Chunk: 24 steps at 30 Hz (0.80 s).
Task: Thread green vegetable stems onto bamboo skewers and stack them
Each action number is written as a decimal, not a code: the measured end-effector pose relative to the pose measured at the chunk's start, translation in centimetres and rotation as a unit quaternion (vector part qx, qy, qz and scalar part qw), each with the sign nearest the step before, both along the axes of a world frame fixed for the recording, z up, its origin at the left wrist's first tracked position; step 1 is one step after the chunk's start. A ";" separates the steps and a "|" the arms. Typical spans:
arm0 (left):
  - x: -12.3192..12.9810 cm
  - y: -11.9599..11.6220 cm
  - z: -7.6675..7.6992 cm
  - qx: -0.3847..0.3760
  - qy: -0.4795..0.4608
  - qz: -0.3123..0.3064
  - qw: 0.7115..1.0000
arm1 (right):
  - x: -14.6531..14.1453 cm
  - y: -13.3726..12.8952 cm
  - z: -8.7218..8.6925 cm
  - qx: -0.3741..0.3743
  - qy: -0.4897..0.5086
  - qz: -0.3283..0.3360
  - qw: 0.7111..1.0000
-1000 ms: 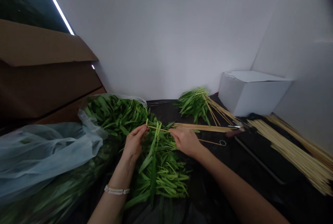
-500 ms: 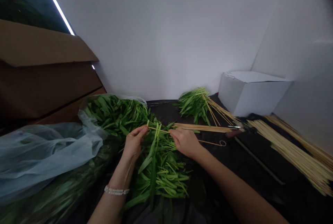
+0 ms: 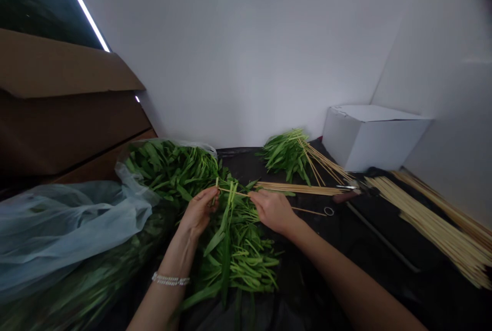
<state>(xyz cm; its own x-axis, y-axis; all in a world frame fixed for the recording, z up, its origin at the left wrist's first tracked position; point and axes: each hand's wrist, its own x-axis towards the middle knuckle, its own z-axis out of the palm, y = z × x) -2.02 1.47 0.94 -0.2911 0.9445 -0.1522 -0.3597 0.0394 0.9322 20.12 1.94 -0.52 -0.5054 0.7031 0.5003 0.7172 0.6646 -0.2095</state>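
Observation:
A thin wooden skewer (image 3: 241,194) runs between my hands, with green leafy stems (image 3: 231,200) hanging from it. My right hand (image 3: 272,209) is closed around the skewer, and its far end sticks out to the right. At the skewer's left tip, my left hand (image 3: 202,209) pinches a green stem (image 3: 217,182). Below both hands lies a pile of cut leafy stems (image 3: 251,264) on the black cover.
Plastic bags of greens (image 3: 172,164) stand left, beside a cardboard box (image 3: 69,126). Behind are skewered greens (image 3: 286,151) and loose skewers (image 3: 307,188). A metal ring (image 3: 328,211), white box (image 3: 376,139) and long stick bundles (image 3: 430,228) lie right.
My left hand has shifted slightly down and left, its fingers still pinched at the skewer's tip. The right hand has barely moved.

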 end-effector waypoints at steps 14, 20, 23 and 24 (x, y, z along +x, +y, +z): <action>0.4 0.2 -0.6 0.020 0.013 -0.033 0.999 | 0.7 1.6 -0.5 -0.004 0.133 -0.041 0.990; -0.4 0.4 -0.9 0.071 0.121 0.030 0.990 | 3.0 3.5 0.1 0.064 0.311 -0.116 0.941; 0.3 -0.2 -0.8 0.075 0.203 -0.083 0.973 | 3.3 3.6 0.3 0.082 0.318 -0.117 0.937; 0.7 -0.5 -0.7 0.074 0.228 -0.142 0.960 | 3.3 3.6 0.3 0.080 0.312 -0.114 0.940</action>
